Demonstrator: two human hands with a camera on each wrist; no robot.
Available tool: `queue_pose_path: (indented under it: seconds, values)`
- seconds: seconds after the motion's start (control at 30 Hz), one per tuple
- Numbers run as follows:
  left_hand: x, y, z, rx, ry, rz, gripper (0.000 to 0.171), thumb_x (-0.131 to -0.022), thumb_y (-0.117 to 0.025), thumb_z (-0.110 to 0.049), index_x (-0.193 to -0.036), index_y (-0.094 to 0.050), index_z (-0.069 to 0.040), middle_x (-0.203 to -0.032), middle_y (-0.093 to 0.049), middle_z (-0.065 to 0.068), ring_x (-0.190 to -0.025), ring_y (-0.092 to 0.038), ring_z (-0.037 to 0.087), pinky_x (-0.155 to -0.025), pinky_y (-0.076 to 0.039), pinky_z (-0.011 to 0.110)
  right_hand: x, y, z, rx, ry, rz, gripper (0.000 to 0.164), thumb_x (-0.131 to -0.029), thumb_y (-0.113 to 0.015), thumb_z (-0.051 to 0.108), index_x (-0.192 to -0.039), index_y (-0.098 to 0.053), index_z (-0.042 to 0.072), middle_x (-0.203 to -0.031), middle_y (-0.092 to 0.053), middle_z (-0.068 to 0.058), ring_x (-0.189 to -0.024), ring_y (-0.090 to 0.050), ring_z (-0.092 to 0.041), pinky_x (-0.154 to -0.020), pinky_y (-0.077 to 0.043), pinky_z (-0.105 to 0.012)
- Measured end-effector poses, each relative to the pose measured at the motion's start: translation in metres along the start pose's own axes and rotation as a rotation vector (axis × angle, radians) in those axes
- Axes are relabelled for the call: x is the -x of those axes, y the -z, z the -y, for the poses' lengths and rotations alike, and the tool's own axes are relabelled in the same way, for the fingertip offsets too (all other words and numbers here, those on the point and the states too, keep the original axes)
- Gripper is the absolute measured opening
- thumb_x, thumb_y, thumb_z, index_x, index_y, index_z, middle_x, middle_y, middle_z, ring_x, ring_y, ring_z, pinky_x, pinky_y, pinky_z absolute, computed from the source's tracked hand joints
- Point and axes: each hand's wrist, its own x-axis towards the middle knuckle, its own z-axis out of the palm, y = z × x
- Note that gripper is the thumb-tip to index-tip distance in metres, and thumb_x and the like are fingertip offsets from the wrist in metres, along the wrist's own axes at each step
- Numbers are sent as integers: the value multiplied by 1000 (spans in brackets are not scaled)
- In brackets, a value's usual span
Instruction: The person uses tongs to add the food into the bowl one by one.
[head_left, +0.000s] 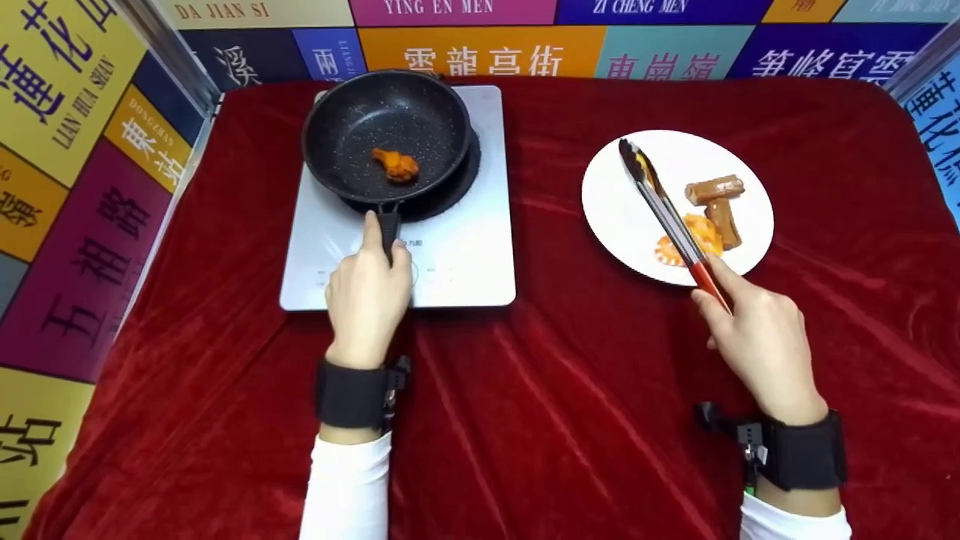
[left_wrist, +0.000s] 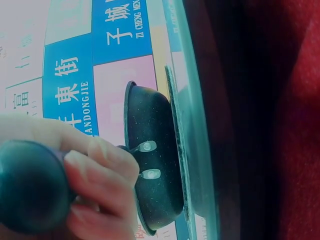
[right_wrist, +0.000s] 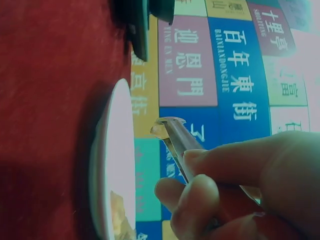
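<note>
My left hand [head_left: 367, 289] grips the black handle [head_left: 388, 229] of a frying pan [head_left: 352, 142], index finger stretched along it. A small orange-brown chicken drumstick [head_left: 397, 165] lies in the pan. My right hand [head_left: 761, 337] holds a pair of metal tongs [head_left: 667, 214] by the red part of their handle, over a white plate [head_left: 611, 217]. Something small and yellowish [right_wrist: 160, 131] shows between the tong tips; I cannot tell what it is. Two brown sausage-like pieces [head_left: 724, 223] and an orange-and-white shrimp-like piece [head_left: 701, 231] lie on the plate, the latter partly behind the tongs.
Under the pan is a white induction cooktop [head_left: 480, 255] with a black heating zone. A dark red velvet cloth [head_left: 540, 390] covers the table. Colourful panels with printed characters [head_left: 480, 52] stand along the back and the left and right sides.
</note>
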Motion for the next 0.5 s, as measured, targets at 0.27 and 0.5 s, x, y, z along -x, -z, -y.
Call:
queue_pose_path:
  seconds: [0.27,0.5]
  values:
    - [1,-3,-2,2,-15,14,56,-95,-41,-36,-144,-32,-10,-105,-65,21,-74,-63,38,-62,-45,50,-18,-2,29,3,99,-68,44,-86,-63,20,-129,-56,15,-58,-64,-11,-53,-60,-33,-60,-41,-51]
    - [-1,0,0,6,-9,15,56,-95,-41,-36,-144,-31,-11,-105,-65,22,-75,-63,38,-63,-45,50,-26,-7,51,-13,150,-67,42,-86,-64,19,-127,-58,14,-66,-67,-13,-55,-59,-34,-60,-43,-50]
